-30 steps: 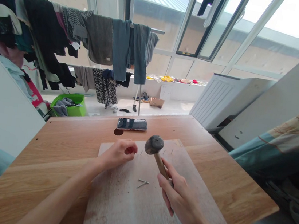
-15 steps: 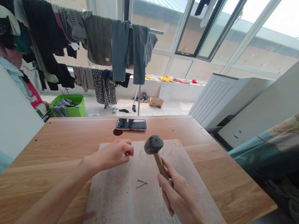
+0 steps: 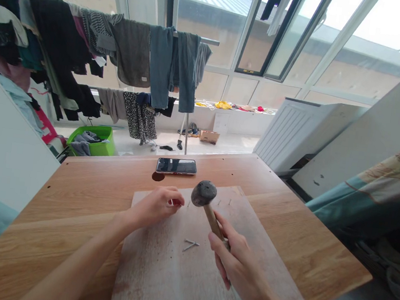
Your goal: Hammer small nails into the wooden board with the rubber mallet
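My right hand [image 3: 235,258] is wrapped around the wooden handle of a rubber mallet [image 3: 204,193], its dark head raised above the board. My left hand [image 3: 161,205] is over the board's far left part, its fingers curled and closed; whether anything is between the fingertips is hidden. Just right of those fingertips a thin nail [image 3: 189,203] stands upright, beside the mallet head. Farther right, two more nails stand in the board, one of them a nail [image 3: 230,202] near the far edge. Loose nails [image 3: 191,244] lie crossed between my hands on the pale wooden board [image 3: 164,283].
The board rests on a wooden table [image 3: 87,194]. A phone [image 3: 176,166] lies beyond it, beside a round hole [image 3: 158,177]. Past the table are a drying rack with clothes [image 3: 131,52], a green basket [image 3: 107,143] and a white appliance [image 3: 290,132]. A curtain [image 3: 376,178] hangs at right.
My left hand has shifted slightly right, its fingertips closer to the upright nail. The mallet has moved a little left in my right hand. The loose nails lie as before.
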`<state>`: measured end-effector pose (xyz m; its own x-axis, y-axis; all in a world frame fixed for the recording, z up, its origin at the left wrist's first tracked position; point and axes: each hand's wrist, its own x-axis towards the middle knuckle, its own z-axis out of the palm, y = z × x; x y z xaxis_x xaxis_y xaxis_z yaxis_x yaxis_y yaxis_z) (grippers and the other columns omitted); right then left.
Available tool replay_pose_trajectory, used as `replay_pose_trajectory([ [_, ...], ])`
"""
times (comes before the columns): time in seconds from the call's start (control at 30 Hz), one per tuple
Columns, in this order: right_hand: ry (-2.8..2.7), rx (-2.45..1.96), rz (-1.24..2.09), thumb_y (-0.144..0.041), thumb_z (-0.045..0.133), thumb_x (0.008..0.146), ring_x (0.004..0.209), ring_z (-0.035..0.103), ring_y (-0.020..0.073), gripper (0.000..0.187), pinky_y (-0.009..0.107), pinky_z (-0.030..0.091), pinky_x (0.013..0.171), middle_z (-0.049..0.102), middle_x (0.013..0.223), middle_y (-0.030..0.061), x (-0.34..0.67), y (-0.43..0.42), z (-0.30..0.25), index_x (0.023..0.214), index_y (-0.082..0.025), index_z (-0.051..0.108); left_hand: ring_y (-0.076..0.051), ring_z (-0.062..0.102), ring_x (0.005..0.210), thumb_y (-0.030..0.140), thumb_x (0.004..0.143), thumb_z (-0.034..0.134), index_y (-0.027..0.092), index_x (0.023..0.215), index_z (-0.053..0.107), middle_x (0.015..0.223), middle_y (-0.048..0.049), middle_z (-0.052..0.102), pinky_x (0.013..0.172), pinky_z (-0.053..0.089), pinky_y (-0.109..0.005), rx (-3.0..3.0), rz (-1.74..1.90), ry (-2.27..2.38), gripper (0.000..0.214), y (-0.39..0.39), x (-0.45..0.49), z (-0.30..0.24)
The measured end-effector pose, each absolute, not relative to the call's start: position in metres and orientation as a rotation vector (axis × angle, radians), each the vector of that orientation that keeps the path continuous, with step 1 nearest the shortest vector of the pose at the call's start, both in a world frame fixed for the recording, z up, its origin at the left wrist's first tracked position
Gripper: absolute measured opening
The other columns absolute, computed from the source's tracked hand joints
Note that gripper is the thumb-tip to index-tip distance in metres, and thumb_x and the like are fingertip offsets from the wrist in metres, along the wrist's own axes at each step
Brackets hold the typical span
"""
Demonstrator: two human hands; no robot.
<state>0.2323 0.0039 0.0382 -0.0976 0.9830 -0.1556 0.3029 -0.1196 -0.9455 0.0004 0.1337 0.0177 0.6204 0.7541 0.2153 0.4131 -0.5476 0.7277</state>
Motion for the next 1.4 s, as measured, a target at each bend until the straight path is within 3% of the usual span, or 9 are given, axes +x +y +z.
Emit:
replay_pose_trajectory([
  [0.43,-1.493,-1.454,1.289,-0.039,0.046,0.101,0.034,0.039,0.0064,0.054,0.015,0.038,0.030,0.044,0.054,-0.0125,0.218,0.008,0.039,0.151,-0.019,0.043,-0.011,0.059,0.066,0.013,0.082,0.061,0.018,0.108,0.068,0.080,0.0022,0.069,0.065,0.048,-0.022,2.072,0.712,0.993,0.027,0.136,0.000,0.007],
  [0.67,-1.565,-1.477,1.310,-0.036,0.045,0.099,0.032,0.037,0.0067,0.058,0.014,0.033,0.031,0.042,0.048,-0.0128,0.209,0.011,0.040,0.153,-0.016,0.042,-0.011,0.059,0.064,0.010,0.076,0.062,0.018,0.085,0.060,0.074,0.0030,0.066,0.062,0.046,-0.021,2.102,0.800,1.004,0.012,0.137,0.002,0.005],
  [1.0,-1.613,-1.511,1.233,-0.043,0.050,0.100,0.034,0.042,0.0107,0.059,0.021,0.038,0.037,0.047,0.049,-0.0081,0.210,0.010,0.035,0.155,-0.021,0.045,-0.012,0.062,0.065,0.008,0.075,0.063,0.018,0.099,0.061,0.076,0.0032,0.067,0.061,0.046,-0.021,2.128,0.792,1.012,0.026,0.141,0.002,-0.003],
  [1.1,-1.623,-1.516,1.206,-0.043,0.051,0.099,0.035,0.043,0.0113,0.058,0.022,0.041,0.039,0.050,0.050,-0.0068,0.212,0.010,0.035,0.153,-0.022,0.047,-0.014,0.062,0.065,0.014,0.077,0.067,0.018,0.103,0.059,0.076,0.0027,0.067,0.060,0.046,-0.022,2.137,0.734,1.027,0.027,0.142,-0.001,0.005],
  [1.23,-1.584,-1.494,1.187,-0.041,0.050,0.100,0.035,0.040,0.0094,0.056,0.019,0.038,0.036,0.045,0.050,-0.0090,0.216,0.009,0.038,0.152,-0.021,0.048,-0.015,0.059,0.062,0.028,0.082,0.070,0.020,0.087,0.056,0.073,0.0024,0.064,0.057,0.044,-0.025,2.240,0.518,1.075,0.017,0.126,-0.004,0.031],
  [1.4,-1.449,-1.468,1.178,-0.042,0.047,0.100,0.034,0.038,0.0078,0.060,0.017,0.036,0.032,0.043,0.053,-0.0116,0.221,0.012,0.042,0.155,-0.020,0.040,-0.022,0.065,0.083,0.021,0.089,0.065,0.017,0.093,0.063,0.090,-0.0057,0.068,0.072,0.049,-0.033,2.816,0.328,0.887,0.006,0.069,0.021,0.050],
])
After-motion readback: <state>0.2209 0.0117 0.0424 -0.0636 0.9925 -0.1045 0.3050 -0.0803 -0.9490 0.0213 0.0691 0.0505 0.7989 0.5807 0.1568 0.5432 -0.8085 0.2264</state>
